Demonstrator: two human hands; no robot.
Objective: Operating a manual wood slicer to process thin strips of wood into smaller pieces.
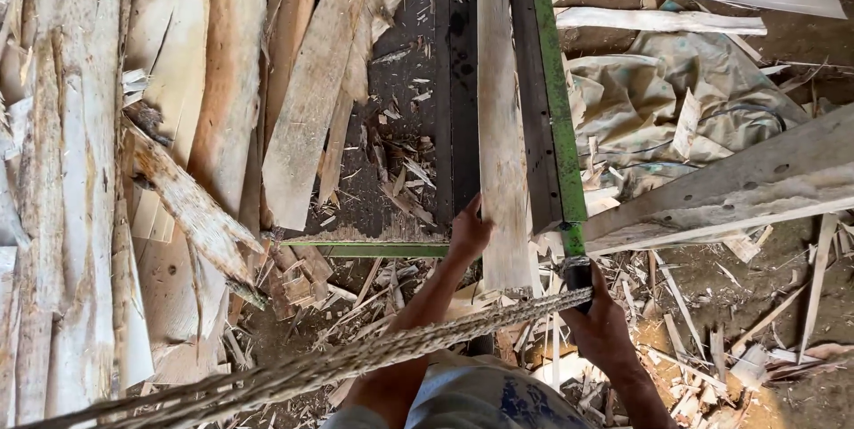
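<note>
Scrap-strewn dirt floor, dark saw bench (463, 82) — left hand (466, 235) pressed on plank (501, 126), right hand (598, 322) gripping black handle (578, 276)

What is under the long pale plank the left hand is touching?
The pale plank lies along a dark table with a green edge rail. The left hand presses its near end. Wood scraps litter the dark surface beside it. What lies directly beneath is hidden.

Your left hand (466, 235) covered near edge of pale plank (501, 135); its far end ran under dark rail. Your right hand (603, 327) hid black handle (578, 273) it gripped. Twisted rope (356, 360) crossed your forearm, ran off bottom-left edge. Slab pile (133, 144) cut at left edge.
</note>
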